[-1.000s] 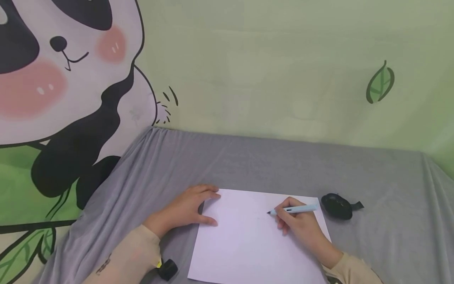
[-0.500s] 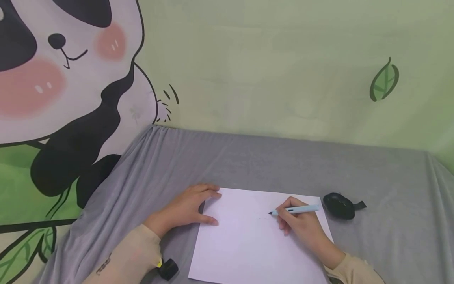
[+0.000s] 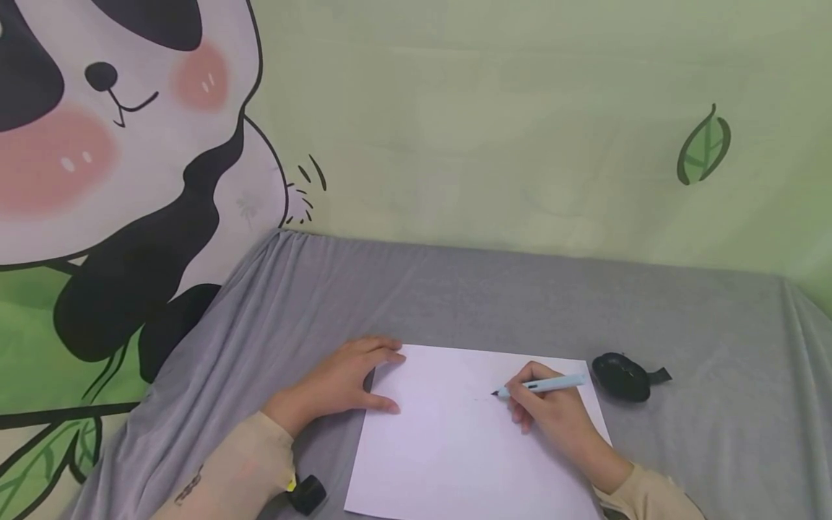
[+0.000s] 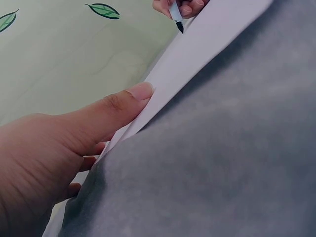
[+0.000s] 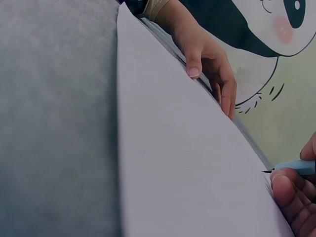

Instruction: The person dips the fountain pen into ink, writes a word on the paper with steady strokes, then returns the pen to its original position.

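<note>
A white sheet of paper point(image 3: 448, 455) lies on grey cloth, with a few faint marks near its upper middle. My right hand point(image 3: 552, 412) pinches a light blue pen point(image 3: 552, 383) with a dark tip, which points left at the paper beside those marks. In the right wrist view the pen point(image 5: 300, 167) shows at the right edge, between thumb and fingers. My left hand point(image 3: 338, 383) rests at the paper's upper left, thumb and fingers spread over its edge. The left wrist view shows that thumb point(image 4: 123, 103) lying straight on the paper's margin.
To the right of the paper lies a black, rounded object point(image 3: 622, 377) with a short tab. A black cylindrical piece point(image 3: 308, 494) sits by my left sleeve. Behind the grey cloth point(image 3: 494, 296) hangs a green backdrop point(image 3: 487, 144) with a panda drawing.
The pen tip has shifted slightly right and a little down, and the faint marks beside it show a bit more. My left hand stays in place on the paper.
</note>
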Action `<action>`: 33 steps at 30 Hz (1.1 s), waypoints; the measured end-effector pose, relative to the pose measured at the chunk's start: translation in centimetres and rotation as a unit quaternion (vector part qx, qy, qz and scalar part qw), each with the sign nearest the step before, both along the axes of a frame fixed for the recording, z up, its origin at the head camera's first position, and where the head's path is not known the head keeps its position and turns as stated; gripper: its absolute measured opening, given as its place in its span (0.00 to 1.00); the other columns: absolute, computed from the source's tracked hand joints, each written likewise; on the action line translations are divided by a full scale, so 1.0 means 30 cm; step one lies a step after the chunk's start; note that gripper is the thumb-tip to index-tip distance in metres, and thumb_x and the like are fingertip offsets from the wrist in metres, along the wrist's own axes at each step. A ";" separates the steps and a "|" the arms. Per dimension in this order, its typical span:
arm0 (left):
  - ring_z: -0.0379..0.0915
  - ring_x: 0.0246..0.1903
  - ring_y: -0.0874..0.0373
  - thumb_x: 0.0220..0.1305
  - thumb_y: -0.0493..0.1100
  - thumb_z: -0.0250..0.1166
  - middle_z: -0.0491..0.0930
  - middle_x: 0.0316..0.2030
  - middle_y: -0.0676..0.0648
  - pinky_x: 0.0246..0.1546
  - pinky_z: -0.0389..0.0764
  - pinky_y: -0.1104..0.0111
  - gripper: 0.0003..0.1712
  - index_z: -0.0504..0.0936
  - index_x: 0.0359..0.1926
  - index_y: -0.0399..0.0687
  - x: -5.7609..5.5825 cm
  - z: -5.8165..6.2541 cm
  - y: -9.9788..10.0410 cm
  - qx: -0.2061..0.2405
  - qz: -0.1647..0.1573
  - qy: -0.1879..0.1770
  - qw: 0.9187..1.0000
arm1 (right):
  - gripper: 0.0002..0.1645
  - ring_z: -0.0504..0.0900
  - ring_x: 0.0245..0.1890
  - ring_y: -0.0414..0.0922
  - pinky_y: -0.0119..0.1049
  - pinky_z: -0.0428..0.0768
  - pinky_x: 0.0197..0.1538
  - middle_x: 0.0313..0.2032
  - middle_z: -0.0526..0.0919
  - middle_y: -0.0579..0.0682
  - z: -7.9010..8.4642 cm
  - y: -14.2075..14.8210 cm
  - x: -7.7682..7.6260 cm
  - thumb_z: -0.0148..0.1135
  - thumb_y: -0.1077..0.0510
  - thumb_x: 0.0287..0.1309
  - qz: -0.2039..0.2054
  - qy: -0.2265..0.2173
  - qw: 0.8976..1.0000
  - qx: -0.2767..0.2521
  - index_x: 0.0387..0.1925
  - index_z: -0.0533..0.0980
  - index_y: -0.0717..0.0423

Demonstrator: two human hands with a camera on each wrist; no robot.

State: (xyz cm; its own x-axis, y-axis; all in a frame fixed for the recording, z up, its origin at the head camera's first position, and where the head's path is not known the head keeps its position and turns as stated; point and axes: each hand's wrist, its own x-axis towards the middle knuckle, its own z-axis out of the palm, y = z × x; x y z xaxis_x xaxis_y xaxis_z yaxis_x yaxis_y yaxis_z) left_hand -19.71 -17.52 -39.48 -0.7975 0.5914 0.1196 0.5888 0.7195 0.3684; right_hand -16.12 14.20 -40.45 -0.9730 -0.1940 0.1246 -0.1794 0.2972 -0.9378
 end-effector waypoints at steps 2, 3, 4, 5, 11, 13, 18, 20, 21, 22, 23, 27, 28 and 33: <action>0.65 0.65 0.48 0.47 0.63 0.72 0.72 0.64 0.47 0.65 0.65 0.49 0.39 0.77 0.58 0.49 -0.001 -0.002 0.000 0.000 0.000 0.000 1.000 | 0.07 0.75 0.15 0.35 0.32 0.78 0.18 0.19 0.79 0.49 0.000 0.001 0.000 0.58 0.66 0.61 -0.001 -0.002 1.000 0.003 0.30 0.71 0.69; 0.65 0.65 0.47 0.47 0.63 0.72 0.72 0.64 0.46 0.65 0.65 0.49 0.39 0.77 0.58 0.49 -0.001 -0.002 0.000 0.000 0.000 -0.001 1.000 | 0.07 0.75 0.15 0.35 0.32 0.78 0.18 0.19 0.79 0.50 0.000 0.001 -0.001 0.57 0.66 0.61 -0.001 -0.002 1.000 0.004 0.31 0.71 0.69; 0.65 0.65 0.47 0.47 0.63 0.73 0.72 0.64 0.46 0.65 0.65 0.49 0.39 0.77 0.58 0.49 -0.001 -0.003 0.000 0.000 0.001 -0.001 1.000 | 0.07 0.75 0.15 0.35 0.32 0.78 0.18 0.20 0.79 0.51 0.000 0.002 -0.002 0.57 0.66 0.62 -0.003 -0.003 1.000 0.004 0.31 0.71 0.69; 0.65 0.65 0.47 0.47 0.63 0.73 0.72 0.64 0.46 0.65 0.65 0.49 0.39 0.77 0.58 0.49 -0.002 -0.003 0.000 0.000 0.001 -0.001 1.000 | 0.07 0.75 0.15 0.35 0.32 0.78 0.18 0.20 0.79 0.51 0.000 0.002 -0.003 0.57 0.66 0.62 -0.004 -0.005 1.000 0.005 0.31 0.71 0.69; 0.65 0.66 0.47 0.47 0.62 0.73 0.71 0.64 0.46 0.65 0.65 0.49 0.40 0.77 0.58 0.49 -0.002 -0.002 0.001 0.002 0.003 -0.006 1.000 | 0.09 0.76 0.15 0.35 0.33 0.78 0.17 0.20 0.80 0.53 -0.001 0.003 -0.005 0.58 0.65 0.62 -0.002 -0.003 1.000 -0.002 0.30 0.71 0.70; 0.65 0.66 0.47 0.47 0.62 0.73 0.71 0.64 0.46 0.65 0.65 0.49 0.40 0.77 0.58 0.48 -0.001 -0.001 0.001 0.002 0.002 -0.006 1.000 | 0.10 0.76 0.14 0.36 0.34 0.78 0.17 0.20 0.80 0.53 -0.002 0.004 -0.005 0.59 0.65 0.62 -0.003 -0.002 1.000 -0.005 0.30 0.71 0.70; 0.64 0.66 0.46 0.46 0.62 0.73 0.71 0.65 0.46 0.65 0.65 0.49 0.40 0.77 0.58 0.49 0.001 0.001 -0.001 0.003 0.004 -0.010 1.000 | 0.11 0.76 0.14 0.36 0.35 0.78 0.16 0.19 0.80 0.52 0.001 0.002 -0.004 0.60 0.64 0.61 -0.004 -0.005 1.000 -0.012 0.29 0.71 0.71; 0.64 0.66 0.46 0.46 0.62 0.73 0.71 0.65 0.46 0.65 0.65 0.49 0.40 0.77 0.59 0.49 0.001 0.000 -0.001 0.002 0.004 -0.010 1.000 | 0.12 0.77 0.14 0.36 0.35 0.79 0.16 0.19 0.80 0.51 0.001 0.002 -0.003 0.60 0.63 0.61 -0.005 -0.006 1.000 -0.013 0.29 0.71 0.71; 0.64 0.66 0.46 0.46 0.62 0.73 0.71 0.65 0.46 0.65 0.65 0.49 0.40 0.77 0.58 0.48 0.000 -0.002 -0.001 0.002 0.004 -0.009 1.000 | 0.12 0.77 0.14 0.36 0.35 0.78 0.16 0.19 0.80 0.51 0.001 0.002 -0.003 0.60 0.63 0.61 -0.006 -0.006 1.000 -0.013 0.29 0.71 0.71; 0.64 0.66 0.46 0.47 0.62 0.73 0.71 0.64 0.46 0.65 0.65 0.49 0.40 0.77 0.58 0.48 -0.001 -0.002 0.000 0.001 0.003 -0.007 1.000 | 0.12 0.77 0.14 0.36 0.35 0.79 0.16 0.19 0.80 0.51 0.002 0.002 -0.002 0.60 0.63 0.61 -0.006 -0.007 1.000 -0.012 0.29 0.71 0.71; 0.65 0.66 0.46 0.47 0.63 0.73 0.71 0.64 0.46 0.65 0.65 0.49 0.40 0.77 0.58 0.48 -0.001 -0.003 0.000 0.000 0.002 -0.005 1.000 | 0.12 0.77 0.14 0.36 0.35 0.79 0.16 0.19 0.80 0.51 0.002 0.002 -0.002 0.60 0.63 0.61 -0.007 -0.008 1.000 -0.012 0.29 0.71 0.71; 0.65 0.66 0.47 0.47 0.63 0.72 0.71 0.64 0.46 0.65 0.65 0.49 0.40 0.77 0.59 0.48 -0.002 -0.005 0.000 -0.003 0.002 -0.004 1.000 | 0.12 0.77 0.14 0.37 0.35 0.79 0.17 0.19 0.80 0.51 0.003 0.001 0.000 0.60 0.63 0.62 -0.010 -0.011 1.000 -0.011 0.29 0.71 0.71; 0.65 0.66 0.47 0.47 0.63 0.72 0.71 0.64 0.46 0.65 0.65 0.49 0.40 0.77 0.59 0.48 -0.002 -0.004 0.000 -0.003 0.003 -0.004 1.000 | 0.12 0.77 0.14 0.37 0.35 0.79 0.17 0.19 0.80 0.51 0.003 0.001 0.001 0.60 0.63 0.62 -0.010 -0.011 1.000 -0.012 0.29 0.71 0.71; 0.65 0.66 0.47 0.47 0.63 0.72 0.71 0.65 0.46 0.65 0.65 0.49 0.40 0.77 0.59 0.48 -0.001 -0.003 0.001 -0.004 0.003 -0.007 1.000 | 0.12 0.77 0.14 0.36 0.35 0.79 0.16 0.19 0.80 0.51 0.002 0.002 0.000 0.59 0.63 0.62 -0.009 -0.006 1.000 -0.015 0.29 0.71 0.71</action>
State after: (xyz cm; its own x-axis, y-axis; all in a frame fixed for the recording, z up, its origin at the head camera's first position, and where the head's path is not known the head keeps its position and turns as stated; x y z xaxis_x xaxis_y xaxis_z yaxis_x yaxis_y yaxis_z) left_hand -19.75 -17.49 -39.56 -0.8030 0.5868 0.1041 0.5789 0.7264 0.3704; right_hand -16.10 14.25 -40.39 -0.9779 -0.1725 0.1181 -0.1624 0.2715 -0.9486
